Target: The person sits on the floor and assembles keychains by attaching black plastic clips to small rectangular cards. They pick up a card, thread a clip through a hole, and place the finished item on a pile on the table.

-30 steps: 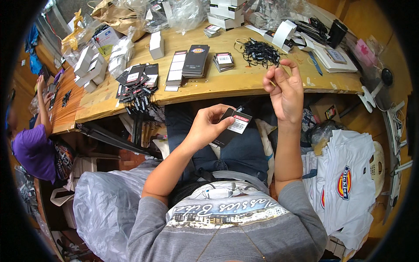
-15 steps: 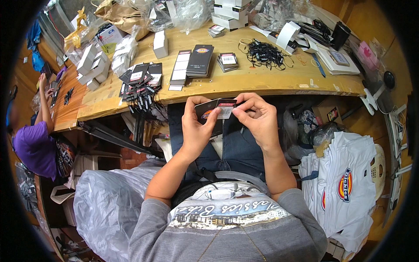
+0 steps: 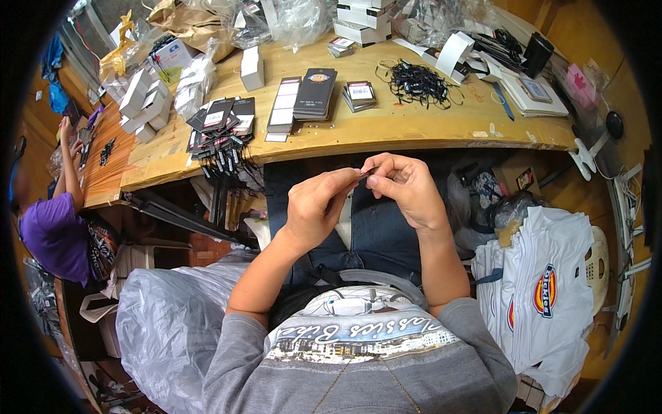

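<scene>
My left hand (image 3: 318, 209) and my right hand (image 3: 408, 191) meet in front of the table edge, above my lap. Between their fingertips is a dark hang tag (image 3: 371, 171), turned almost edge-on, so little more than its thin edge shows. My left fingers close over the rest of it. At its right end my right thumb and index finger pinch it. Beyond my hands lie a stack of black hang tags (image 3: 316, 94), a pile of smaller barcode tags (image 3: 359, 95) and a column of white-labelled tags (image 3: 283, 105).
Strung black tags (image 3: 222, 124) hang over the front edge of the wooden table (image 3: 414, 130). Black cords (image 3: 420, 84) lie tangled farther right. White boxes (image 3: 253, 69) stand behind. Folded white shirts (image 3: 541, 290) are at my right; a person in purple (image 3: 58, 231) sits far left.
The tags, whose printed faces showed before, have turned edge-on. My left hand has rolled over them and shifted slightly right; my right hand still pinches their end.
</scene>
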`<move>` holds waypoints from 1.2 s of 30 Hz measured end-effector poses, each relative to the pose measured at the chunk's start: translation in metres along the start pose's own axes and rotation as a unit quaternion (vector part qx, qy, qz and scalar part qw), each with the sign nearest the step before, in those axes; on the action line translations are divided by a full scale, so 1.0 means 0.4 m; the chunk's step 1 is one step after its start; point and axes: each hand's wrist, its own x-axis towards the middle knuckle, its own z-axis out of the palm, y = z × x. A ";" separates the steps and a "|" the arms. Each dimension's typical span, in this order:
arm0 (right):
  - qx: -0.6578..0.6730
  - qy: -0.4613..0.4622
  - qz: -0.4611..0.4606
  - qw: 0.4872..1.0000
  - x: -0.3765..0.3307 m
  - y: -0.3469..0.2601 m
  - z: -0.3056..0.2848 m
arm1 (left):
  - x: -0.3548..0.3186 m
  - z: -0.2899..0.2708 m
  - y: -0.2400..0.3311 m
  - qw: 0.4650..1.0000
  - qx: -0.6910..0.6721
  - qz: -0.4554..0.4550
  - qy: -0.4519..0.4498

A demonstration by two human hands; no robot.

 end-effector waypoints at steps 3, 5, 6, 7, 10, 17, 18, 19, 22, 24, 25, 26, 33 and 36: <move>-0.002 -0.008 0.002 1.000 0.002 0.003 0.001 | 0.007 -0.004 -0.015 0.998 0.016 0.057 -0.019; 0.003 -0.007 0.011 1.000 0.001 0.001 0.005 | 0.011 -0.011 -0.023 0.996 0.027 0.081 -0.035; 0.006 -0.007 0.016 1.000 -0.001 0.001 0.008 | 0.012 -0.015 -0.026 0.994 0.033 0.092 -0.042; -0.021 0.008 0.004 1.000 -0.002 0.001 0.014 | 0.012 -0.019 -0.026 0.996 0.031 0.073 -0.047; -0.122 0.050 -0.046 0.990 -0.004 0.005 0.032 | 0.016 -0.026 -0.020 0.998 0.019 0.019 -0.055; -0.400 0.070 -0.127 0.905 -0.016 -0.018 0.056 | 0.023 -0.032 -0.009 0.994 0.052 0.011 -0.095; -0.414 0.072 -0.125 0.899 -0.017 -0.020 0.060 | 0.025 -0.031 -0.012 0.992 0.071 0.043 -0.091; -0.412 0.074 -0.129 0.899 -0.017 -0.022 0.061 | 0.027 -0.029 -0.014 0.989 0.089 0.076 -0.089; -0.361 0.075 -0.139 0.919 -0.016 -0.019 0.063 | 0.032 -0.033 0.008 0.966 0.191 0.148 -0.092; -0.264 0.069 -0.145 0.951 -0.011 -0.003 0.060 | 0.025 -0.039 0.011 0.953 0.225 0.177 -0.098; -0.202 0.064 -0.136 0.968 -0.008 0.004 0.060 | 0.025 -0.042 0.011 0.946 0.240 0.191 -0.101; -0.139 0.060 -0.127 0.980 -0.005 0.013 0.059 | 0.024 -0.040 0.010 0.942 0.249 0.207 -0.083; 0.005 0.048 -0.141 0.989 0.001 0.051 0.057 | 0.020 -0.041 0.000 0.958 0.207 0.187 -0.069; 0.022 0.044 -0.144 0.988 0.004 0.057 0.054 | 0.027 -0.043 0.008 0.954 0.224 0.182 -0.077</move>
